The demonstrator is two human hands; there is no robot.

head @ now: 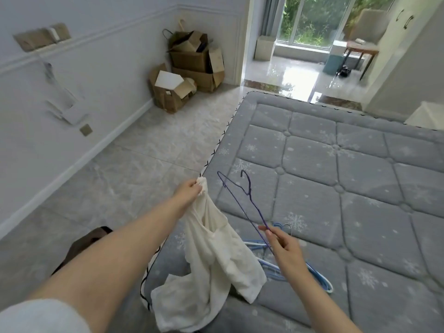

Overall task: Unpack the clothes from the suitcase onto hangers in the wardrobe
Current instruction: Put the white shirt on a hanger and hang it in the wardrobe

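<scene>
Both forearms reach out low over the near corner of the grey quilted mattress (336, 164), and the work sits between them. Her left hand (189, 191) is closed tight around a bunched corner of the white garment (211, 255), lifting it so the rest hangs free and unfolds, its lower part trailing on the mattress edge. Her right hand (286, 246) pinches the purple wire hanger (242, 200) by one end between thumb and fingertips, hook pointing away, apparently angled to feed into the neckline. Spare blue and white hangers (312, 272) lie on the mattress under that wrist, within reach. Neither suitcase nor wardrobe interior is in view; cardboard boxes (189, 68) sit in the far corner.
</scene>
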